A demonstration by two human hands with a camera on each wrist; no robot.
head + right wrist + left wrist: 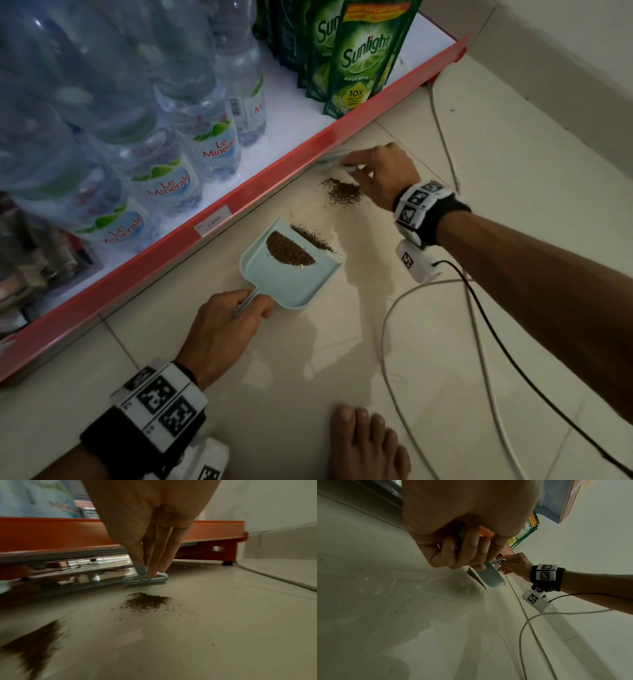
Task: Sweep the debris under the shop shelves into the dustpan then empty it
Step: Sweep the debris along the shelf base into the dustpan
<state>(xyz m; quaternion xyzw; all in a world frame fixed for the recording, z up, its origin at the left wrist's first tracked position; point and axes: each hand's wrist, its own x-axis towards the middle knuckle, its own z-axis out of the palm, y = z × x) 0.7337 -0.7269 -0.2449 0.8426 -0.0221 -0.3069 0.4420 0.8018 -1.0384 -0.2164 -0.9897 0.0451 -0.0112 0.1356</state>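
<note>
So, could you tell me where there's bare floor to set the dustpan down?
Bare tile lies between the left hand, the foot and the white cable. It is crowded by the shelf edge: dustpan, debris piles, right hand.

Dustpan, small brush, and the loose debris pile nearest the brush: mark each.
dustpan (291,284): head view, bare tray floor.
brush (145,580): right wrist view, head bar.
debris pile (342,190): head view, centre of the heap.

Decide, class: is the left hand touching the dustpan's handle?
Touching. The head view shows the left hand with its fingers curled round the handle of the dustpan.
</note>
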